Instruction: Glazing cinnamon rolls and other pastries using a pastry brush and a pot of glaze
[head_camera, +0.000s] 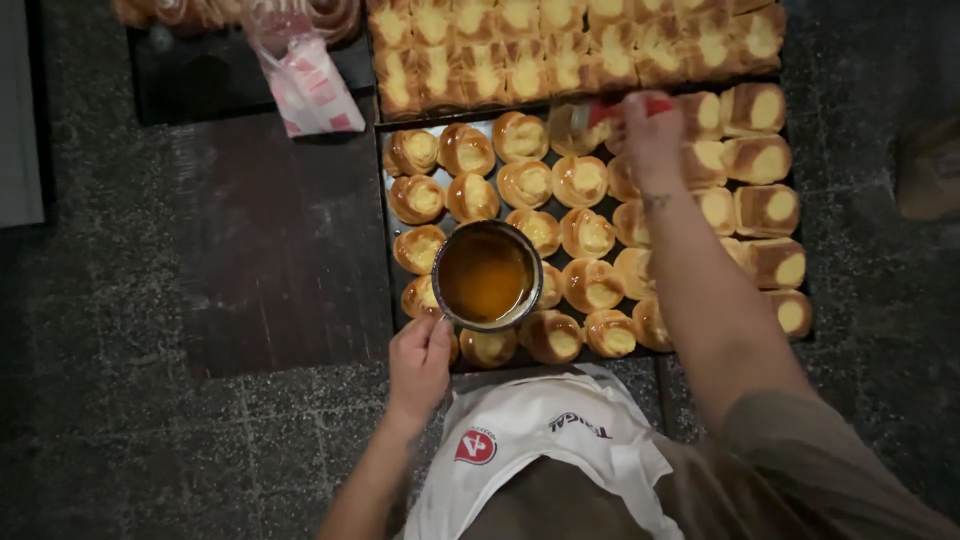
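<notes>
My left hand (419, 362) grips the near rim of a small round metal bowl (487, 276) filled with amber liquid and holds it over the front of a dark baking tray (384, 190). The tray is packed with several golden round buns (468, 150) topped with yellow filling. My right hand (652, 135) reaches out over the far side of the tray and grips a brush with a red handle (655, 105). Its bristle end (572, 117) touches a bun in the back row. Blocky buns (765, 210) fill the tray's right side.
A second tray of square yellow-topped pastries (560, 50) lies beyond the first. A plastic bag with red print (305, 85) rests on a dark tray (200, 85) at the back left. A dark mat (280, 250) covers speckled stone (120, 420). A white apron (540, 450) hangs below me.
</notes>
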